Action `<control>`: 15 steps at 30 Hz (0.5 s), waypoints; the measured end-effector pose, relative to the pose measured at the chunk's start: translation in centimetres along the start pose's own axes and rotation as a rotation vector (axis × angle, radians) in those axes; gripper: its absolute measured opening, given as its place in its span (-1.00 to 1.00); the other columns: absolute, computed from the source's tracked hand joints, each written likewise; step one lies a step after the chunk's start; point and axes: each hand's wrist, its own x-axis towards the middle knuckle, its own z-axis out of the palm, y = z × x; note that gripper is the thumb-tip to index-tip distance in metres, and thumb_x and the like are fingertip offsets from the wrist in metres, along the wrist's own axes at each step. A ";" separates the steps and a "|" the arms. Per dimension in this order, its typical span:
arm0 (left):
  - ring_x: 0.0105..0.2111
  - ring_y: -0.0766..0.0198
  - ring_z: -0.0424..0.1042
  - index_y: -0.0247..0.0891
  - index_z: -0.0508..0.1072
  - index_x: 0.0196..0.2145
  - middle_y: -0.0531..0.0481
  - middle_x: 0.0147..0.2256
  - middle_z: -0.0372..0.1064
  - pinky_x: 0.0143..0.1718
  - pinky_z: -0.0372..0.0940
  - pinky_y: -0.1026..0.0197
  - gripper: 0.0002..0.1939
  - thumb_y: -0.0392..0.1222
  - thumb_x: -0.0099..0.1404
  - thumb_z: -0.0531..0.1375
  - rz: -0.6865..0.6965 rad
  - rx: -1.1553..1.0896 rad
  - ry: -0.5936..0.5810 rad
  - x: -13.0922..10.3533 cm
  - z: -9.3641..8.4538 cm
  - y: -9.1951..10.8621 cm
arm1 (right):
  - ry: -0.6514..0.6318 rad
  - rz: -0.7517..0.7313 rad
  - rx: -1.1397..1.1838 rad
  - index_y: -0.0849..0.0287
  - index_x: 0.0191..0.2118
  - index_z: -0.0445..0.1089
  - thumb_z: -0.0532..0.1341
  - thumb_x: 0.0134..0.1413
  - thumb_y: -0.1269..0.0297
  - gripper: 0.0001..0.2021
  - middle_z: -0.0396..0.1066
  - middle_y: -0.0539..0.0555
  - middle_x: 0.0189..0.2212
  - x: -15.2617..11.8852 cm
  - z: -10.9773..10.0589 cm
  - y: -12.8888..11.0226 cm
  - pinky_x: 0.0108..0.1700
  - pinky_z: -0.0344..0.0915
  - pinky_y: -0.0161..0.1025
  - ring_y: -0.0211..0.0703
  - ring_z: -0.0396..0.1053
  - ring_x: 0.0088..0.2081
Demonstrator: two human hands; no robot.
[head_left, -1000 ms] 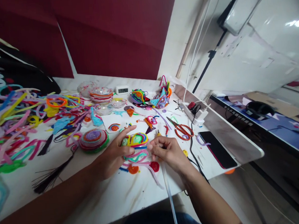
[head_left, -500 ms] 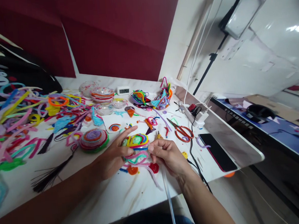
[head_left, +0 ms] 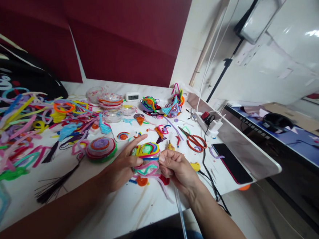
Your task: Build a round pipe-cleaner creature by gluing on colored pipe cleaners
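A rounded piece wrapped in coloured fuzzy strips (head_left: 146, 149) is held just above the white table. My left hand (head_left: 121, 167) grips its left side, thumb on the front and index finger stretched along the top. At its right edge my right hand (head_left: 173, 164) pinches the end of a blue strip that runs across the front. Pink and teal strips show below it. Under my right hand lies a yellow-tipped glue gun (head_left: 170, 145), partly hidden, with a clear glue stick (head_left: 181, 216) reaching toward the table's front edge.
Orange-handled scissors (head_left: 195, 142), a black phone (head_left: 232, 163) and a power strip (head_left: 207, 125) lie to the right, with a black cable between. At left are a coiled round piece (head_left: 100, 148), a black tassel (head_left: 57, 183) and a heap of fuzzy strips (head_left: 20, 125).
The view has shifted slightly. More of the yellow part beside the black cable shows at the right. My right hand has moved a little, while both hands keep their hold.
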 end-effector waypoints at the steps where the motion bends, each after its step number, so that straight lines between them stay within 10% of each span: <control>1: -0.08 -0.02 0.48 -0.09 0.16 0.29 -0.10 -0.08 0.52 -0.09 0.35 0.06 -0.10 -0.26 -0.01 0.31 0.003 0.002 -0.001 0.0 0.0 0.0 | -0.001 -0.003 0.001 0.21 -0.48 0.38 0.42 -0.12 0.16 -0.74 0.24 -0.13 -0.76 0.0 0.0 0.1 -0.64 -0.26 -0.38 -0.45 -0.11 -0.71; 15: -0.14 0.03 0.50 -0.10 0.21 0.26 -0.09 -0.15 0.54 -0.10 0.34 0.08 -0.12 -0.30 -0.04 0.33 -0.019 -0.021 0.056 0.1 0.2 -0.2 | -0.010 0.007 0.067 0.21 -0.50 0.35 0.43 -0.15 0.17 -0.71 0.19 -0.15 -0.77 0.1 -0.1 0.4 -0.62 -0.28 -0.37 -0.46 -0.13 -0.71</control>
